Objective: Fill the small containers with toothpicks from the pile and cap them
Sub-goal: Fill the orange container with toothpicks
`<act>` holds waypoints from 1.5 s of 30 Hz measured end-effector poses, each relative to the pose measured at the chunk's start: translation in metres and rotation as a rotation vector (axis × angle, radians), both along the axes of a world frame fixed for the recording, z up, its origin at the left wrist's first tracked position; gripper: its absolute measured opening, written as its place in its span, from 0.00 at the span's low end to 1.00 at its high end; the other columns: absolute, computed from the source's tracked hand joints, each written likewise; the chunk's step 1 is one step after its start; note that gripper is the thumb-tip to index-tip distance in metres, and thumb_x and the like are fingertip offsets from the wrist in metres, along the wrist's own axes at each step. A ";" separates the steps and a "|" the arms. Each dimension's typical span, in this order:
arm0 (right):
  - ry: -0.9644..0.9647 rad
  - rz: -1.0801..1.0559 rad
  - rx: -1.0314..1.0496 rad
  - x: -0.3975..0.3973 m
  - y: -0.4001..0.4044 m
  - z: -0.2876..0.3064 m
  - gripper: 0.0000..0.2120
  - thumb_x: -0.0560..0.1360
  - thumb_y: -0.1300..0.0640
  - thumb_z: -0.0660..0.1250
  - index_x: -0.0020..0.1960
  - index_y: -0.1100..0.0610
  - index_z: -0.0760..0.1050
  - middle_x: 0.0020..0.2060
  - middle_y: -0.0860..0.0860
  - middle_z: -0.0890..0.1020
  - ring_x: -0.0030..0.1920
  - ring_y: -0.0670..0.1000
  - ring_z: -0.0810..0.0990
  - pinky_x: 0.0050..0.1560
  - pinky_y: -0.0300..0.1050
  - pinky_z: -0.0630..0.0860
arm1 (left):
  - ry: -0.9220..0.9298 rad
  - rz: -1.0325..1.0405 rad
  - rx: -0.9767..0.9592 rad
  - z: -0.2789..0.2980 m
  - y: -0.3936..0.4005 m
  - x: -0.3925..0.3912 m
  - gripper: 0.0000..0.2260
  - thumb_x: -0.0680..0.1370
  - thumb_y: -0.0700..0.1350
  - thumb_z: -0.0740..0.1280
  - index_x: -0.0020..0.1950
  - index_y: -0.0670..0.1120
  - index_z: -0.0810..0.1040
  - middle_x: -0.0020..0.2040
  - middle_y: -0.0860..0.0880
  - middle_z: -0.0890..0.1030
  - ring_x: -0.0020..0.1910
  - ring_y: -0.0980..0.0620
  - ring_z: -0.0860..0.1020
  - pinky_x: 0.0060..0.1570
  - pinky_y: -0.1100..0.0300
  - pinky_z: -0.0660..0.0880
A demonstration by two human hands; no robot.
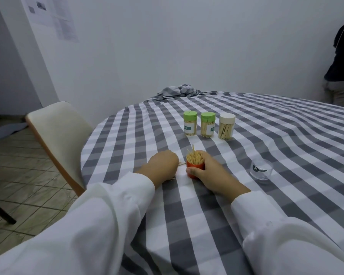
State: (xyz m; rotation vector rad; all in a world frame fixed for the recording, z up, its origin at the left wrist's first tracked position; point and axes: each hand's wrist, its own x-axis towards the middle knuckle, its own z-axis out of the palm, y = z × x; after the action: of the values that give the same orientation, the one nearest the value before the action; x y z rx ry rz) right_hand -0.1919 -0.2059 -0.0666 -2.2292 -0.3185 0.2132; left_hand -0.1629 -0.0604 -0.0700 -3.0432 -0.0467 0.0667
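Observation:
My right hand (209,173) grips an orange part (195,168) that stands on the checked tablecloth (266,147), with toothpicks (195,156) sticking up out of it. My left hand (163,167) rests curled on the cloth just left of it, over a few loose toothpicks (181,164); what its fingers hold is hidden. Behind stand three capped containers full of toothpicks: two with green caps (190,123) (207,125) and one with a white cap (226,126). A clear plastic container (261,171) lies on the cloth to the right.
A cream chair (56,139) stands at the table's left edge over a tiled floor. Bunched cloth (179,91) lies at the far edge by the white wall. A person (342,62) stands at the far right.

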 end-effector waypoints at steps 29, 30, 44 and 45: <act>0.039 0.013 0.013 0.003 -0.001 0.001 0.27 0.77 0.50 0.64 0.72 0.51 0.58 0.67 0.50 0.69 0.65 0.52 0.69 0.65 0.45 0.67 | -0.757 0.193 -1.519 0.009 -0.020 -0.006 0.09 0.84 0.50 0.52 0.48 0.57 0.69 0.49 0.54 0.83 0.54 0.53 0.78 0.60 0.51 0.73; 0.035 0.012 0.012 0.003 -0.001 0.000 0.27 0.77 0.50 0.64 0.72 0.51 0.58 0.67 0.50 0.69 0.65 0.52 0.69 0.65 0.45 0.67 | -0.756 0.188 -1.541 0.008 -0.024 -0.007 0.09 0.84 0.50 0.52 0.48 0.58 0.69 0.48 0.54 0.83 0.53 0.53 0.78 0.60 0.52 0.73; 0.015 0.028 0.044 0.003 -0.001 -0.001 0.26 0.77 0.51 0.64 0.71 0.50 0.59 0.67 0.49 0.70 0.64 0.51 0.70 0.62 0.42 0.67 | -0.662 0.006 -1.446 -0.009 -0.033 -0.011 0.08 0.83 0.51 0.53 0.49 0.56 0.70 0.45 0.59 0.82 0.51 0.54 0.81 0.53 0.54 0.79; 0.012 0.028 0.044 0.003 -0.001 -0.001 0.25 0.77 0.51 0.64 0.71 0.50 0.59 0.66 0.50 0.70 0.63 0.51 0.70 0.61 0.42 0.67 | -0.689 0.020 -1.430 -0.008 -0.032 -0.012 0.08 0.83 0.51 0.53 0.48 0.56 0.69 0.44 0.59 0.82 0.49 0.54 0.81 0.52 0.53 0.79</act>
State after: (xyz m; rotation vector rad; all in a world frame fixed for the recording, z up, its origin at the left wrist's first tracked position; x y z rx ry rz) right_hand -0.1887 -0.2072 -0.0677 -2.1802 -0.3452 0.2329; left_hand -0.1745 -0.0920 -0.0781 -4.1605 -0.1172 -1.5985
